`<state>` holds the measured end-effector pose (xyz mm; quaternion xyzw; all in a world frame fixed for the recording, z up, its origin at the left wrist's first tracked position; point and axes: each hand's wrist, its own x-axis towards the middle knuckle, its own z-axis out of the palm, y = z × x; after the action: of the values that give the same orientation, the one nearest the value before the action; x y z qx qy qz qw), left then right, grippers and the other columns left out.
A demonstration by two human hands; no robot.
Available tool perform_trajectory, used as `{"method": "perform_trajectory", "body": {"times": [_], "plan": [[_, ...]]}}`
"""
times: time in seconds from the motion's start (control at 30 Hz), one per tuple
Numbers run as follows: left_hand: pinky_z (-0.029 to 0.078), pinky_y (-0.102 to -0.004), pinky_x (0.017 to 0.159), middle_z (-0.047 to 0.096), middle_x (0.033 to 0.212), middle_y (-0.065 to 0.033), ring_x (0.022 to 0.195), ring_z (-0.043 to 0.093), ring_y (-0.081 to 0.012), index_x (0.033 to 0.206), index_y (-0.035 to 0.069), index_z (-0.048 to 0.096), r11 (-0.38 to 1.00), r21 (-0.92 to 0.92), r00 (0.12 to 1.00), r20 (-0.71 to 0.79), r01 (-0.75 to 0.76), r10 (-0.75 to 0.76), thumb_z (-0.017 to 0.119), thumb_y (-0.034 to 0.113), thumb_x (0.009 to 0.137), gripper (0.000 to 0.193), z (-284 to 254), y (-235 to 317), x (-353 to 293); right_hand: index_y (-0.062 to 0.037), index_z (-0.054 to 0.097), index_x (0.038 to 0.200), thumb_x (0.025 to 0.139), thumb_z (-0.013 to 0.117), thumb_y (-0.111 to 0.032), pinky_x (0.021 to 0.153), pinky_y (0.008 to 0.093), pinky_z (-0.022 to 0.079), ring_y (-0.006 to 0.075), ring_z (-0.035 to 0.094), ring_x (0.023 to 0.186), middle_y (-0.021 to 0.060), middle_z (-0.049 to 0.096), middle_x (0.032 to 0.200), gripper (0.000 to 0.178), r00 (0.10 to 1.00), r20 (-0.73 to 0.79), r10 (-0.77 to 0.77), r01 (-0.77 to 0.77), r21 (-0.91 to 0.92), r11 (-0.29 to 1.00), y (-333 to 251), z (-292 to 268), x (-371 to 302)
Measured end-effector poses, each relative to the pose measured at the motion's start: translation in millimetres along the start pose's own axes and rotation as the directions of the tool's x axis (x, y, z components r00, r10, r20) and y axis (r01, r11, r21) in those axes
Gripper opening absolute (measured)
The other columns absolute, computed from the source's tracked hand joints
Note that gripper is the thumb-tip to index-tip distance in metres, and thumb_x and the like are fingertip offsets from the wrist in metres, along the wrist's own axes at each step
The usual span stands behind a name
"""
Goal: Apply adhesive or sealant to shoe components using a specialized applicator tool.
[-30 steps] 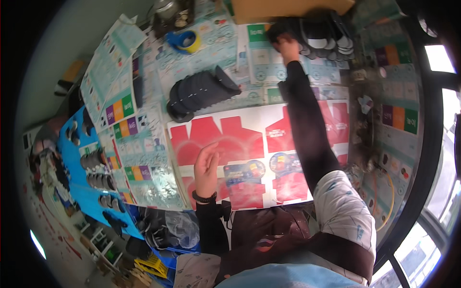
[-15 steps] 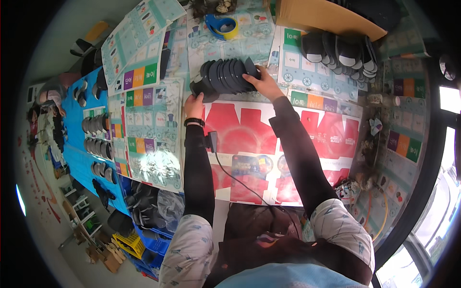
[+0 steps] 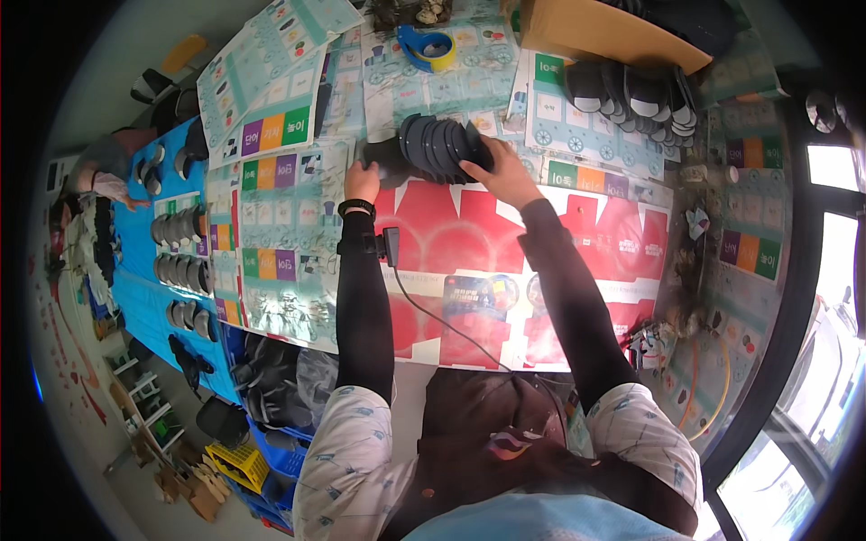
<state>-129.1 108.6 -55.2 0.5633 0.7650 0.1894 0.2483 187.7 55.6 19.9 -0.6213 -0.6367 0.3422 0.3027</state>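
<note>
An overlapping row of dark grey, rounded flat pieces (image 3: 435, 147) lies fanned across the far middle of the table. My right hand (image 3: 503, 171) is closed around the row's right end, thumb at the near side. At the left end, my left hand (image 3: 363, 183) pinches the edge of a single dark piece (image 3: 390, 162), which sticks out to the left of the row. Both forearms reach over a red and white printed sheet (image 3: 433, 225). A black plug-like block on a cable (image 3: 390, 243) lies beside my left forearm.
A blue and yellow tape dispenser (image 3: 428, 49) sits beyond the row. Black and grey curved pieces (image 3: 631, 95) are lined up at far right before a cardboard box (image 3: 604, 32). Leftward, a blue table (image 3: 144, 261) carries more such rows; another person's hand (image 3: 113, 187) is at its edge.
The piece in my left hand now stands out farther from the row, whose left end has shifted right. Another person's hand has come to the blue table's edge. The view has shifted slightly.
</note>
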Motion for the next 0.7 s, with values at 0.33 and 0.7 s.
{"method": "perform_trajectory", "body": {"times": [0.33,0.7], "plan": [[0.049,-0.0324,0.092,0.067,0.112,-0.0077,0.101,0.063,-0.0186,0.121,-0.004,0.061,0.753,-0.614,0.971,0.159,0.239,-0.178,0.059,0.005,0.086,0.036,-124,-91,-244,0.0008,0.063,0.119,0.089,0.07,-0.013,0.085,0.0328,0.052,0.0202,0.069,0.104,0.0134,0.072,0.108,0.033,0.91,0.129,0.394,-0.395,-0.021,0.918,-13,-205,-328],[0.052,-0.0344,0.091,0.065,0.116,-0.0077,0.105,0.063,-0.0187,0.131,0.003,0.056,0.458,-0.553,0.71,0.624,0.696,-0.326,0.053,0.004,0.091,0.041,-138,-122,-544,0.002,0.061,0.113,0.086,0.068,-0.04,0.08,0.0489,0.054,0.0399,0.068,0.094,0.0241,0.07,0.1,0.05,0.696,0.198,0.69,-0.654,-0.22,0.724,136,-189,-576]]}}
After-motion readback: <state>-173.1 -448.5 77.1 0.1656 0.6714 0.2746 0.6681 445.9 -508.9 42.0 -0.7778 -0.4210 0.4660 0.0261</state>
